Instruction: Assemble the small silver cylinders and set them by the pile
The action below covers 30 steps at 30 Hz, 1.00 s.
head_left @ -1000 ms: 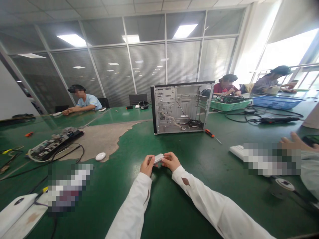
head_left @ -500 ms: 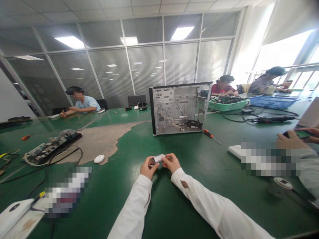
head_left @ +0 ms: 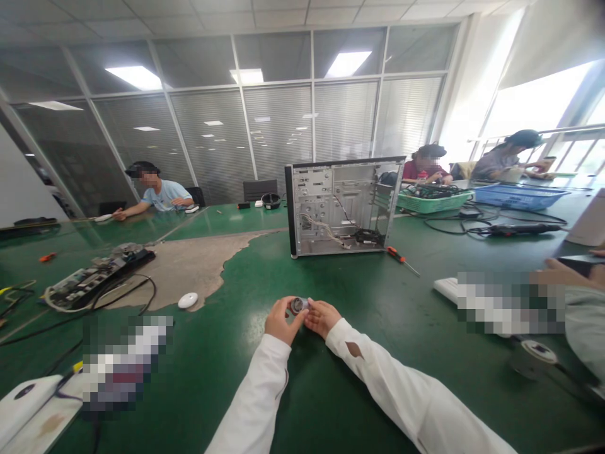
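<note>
A small silvery cylinder is held between my two hands above the green table, one round end turned partly towards me. My left hand grips its left side with thumb and fingers. My right hand has its fingers closed on the right side. Beyond my hands stands an open computer case, upright, with loose cables inside. An orange and black screwdriver lies by the case's lower right corner.
A circuit board assembly with cables and a white round object lie at left. A green basket and a blue basket stand at back right. Another person's hand and sleeve are at the right edge; more people sit farther back.
The cylinder has turned so its round end shows more, and my right fingers have shifted around it. At the right edge, the other person's hands and dark object have moved.
</note>
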Each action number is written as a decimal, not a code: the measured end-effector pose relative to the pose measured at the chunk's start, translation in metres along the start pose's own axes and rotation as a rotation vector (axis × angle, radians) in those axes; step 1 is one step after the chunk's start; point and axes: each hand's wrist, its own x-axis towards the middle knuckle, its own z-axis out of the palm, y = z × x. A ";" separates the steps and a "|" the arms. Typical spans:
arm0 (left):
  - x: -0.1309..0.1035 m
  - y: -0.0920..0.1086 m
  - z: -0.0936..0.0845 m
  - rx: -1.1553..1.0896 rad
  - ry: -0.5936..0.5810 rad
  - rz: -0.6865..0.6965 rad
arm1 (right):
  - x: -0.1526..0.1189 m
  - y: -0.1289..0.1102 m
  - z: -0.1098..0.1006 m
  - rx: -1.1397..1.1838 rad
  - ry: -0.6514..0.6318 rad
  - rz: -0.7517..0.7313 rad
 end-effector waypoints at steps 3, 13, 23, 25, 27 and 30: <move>-0.001 0.003 -0.002 0.038 0.017 0.048 | -0.003 -0.004 0.001 0.017 -0.048 0.112; -0.002 0.019 -0.010 0.065 -0.021 0.200 | -0.004 -0.005 -0.002 0.064 -0.157 0.212; -0.002 0.020 -0.011 0.078 -0.040 0.240 | -0.004 -0.006 -0.002 0.051 -0.185 0.205; -0.002 0.020 -0.010 0.080 -0.043 0.238 | -0.004 -0.006 -0.002 0.018 -0.187 0.187; -0.002 0.020 -0.010 0.081 -0.047 0.243 | -0.005 -0.006 -0.002 -0.012 -0.192 0.167; -0.002 0.020 -0.009 0.089 -0.051 0.254 | -0.005 -0.006 -0.002 -0.045 -0.214 0.143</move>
